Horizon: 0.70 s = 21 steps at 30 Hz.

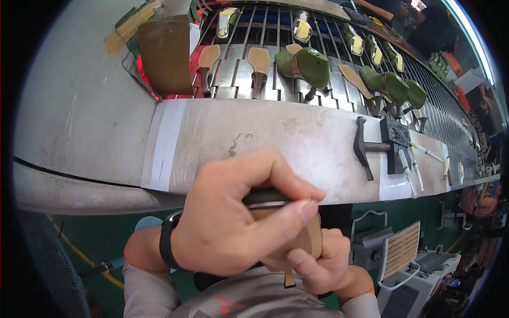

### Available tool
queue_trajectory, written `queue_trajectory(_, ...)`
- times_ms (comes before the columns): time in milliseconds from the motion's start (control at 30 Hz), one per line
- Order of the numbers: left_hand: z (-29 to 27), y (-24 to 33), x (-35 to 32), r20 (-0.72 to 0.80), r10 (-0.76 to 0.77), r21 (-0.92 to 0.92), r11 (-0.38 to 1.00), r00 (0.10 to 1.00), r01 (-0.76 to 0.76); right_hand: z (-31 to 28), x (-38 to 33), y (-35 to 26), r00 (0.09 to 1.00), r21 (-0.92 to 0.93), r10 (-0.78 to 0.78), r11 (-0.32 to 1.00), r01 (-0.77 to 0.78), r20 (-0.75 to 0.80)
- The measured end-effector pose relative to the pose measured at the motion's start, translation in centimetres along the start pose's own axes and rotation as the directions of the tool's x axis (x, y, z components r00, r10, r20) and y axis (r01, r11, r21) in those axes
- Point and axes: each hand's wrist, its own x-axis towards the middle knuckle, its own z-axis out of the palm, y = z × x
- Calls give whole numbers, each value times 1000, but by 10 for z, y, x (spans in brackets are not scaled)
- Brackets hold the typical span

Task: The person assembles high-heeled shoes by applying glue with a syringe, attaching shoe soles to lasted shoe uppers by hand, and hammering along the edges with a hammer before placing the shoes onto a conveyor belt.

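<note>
Close to me, below the bench's near edge, both hands are closed on a heeled shoe with a tan sole (314, 239). My left hand (228, 212), with a dark band on its wrist, wraps around a dark green part of it, thumb and forefinger nearly meeting at the far end. On the opposite side my right hand (323, 259) grips the tan sole with its thumb on top. A short heel tip (289, 279) points down between the hands. Much of the shoe is hidden behind my left hand.
Across the pale bench (265, 132) lies a hammer (362, 148), next to a black block (395, 138) and slim white-and-teal sticks (407, 167). Beyond, a slatted metal conveyor (270, 32) carries heeled tan soles (259, 61) and green shoes (313, 68). A brown board (165, 55) stands left.
</note>
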Motion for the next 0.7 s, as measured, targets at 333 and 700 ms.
queue_trajectory(333,-13,-62,67,97,187,-444,887,978,-126,-52,35,-9,953,511,294,832,-217,-73)
queue_trajectory(700,-5,-60,77,50,311,-189,936,949,-297,-60,35,-3,965,404,224,902,-153,-136)
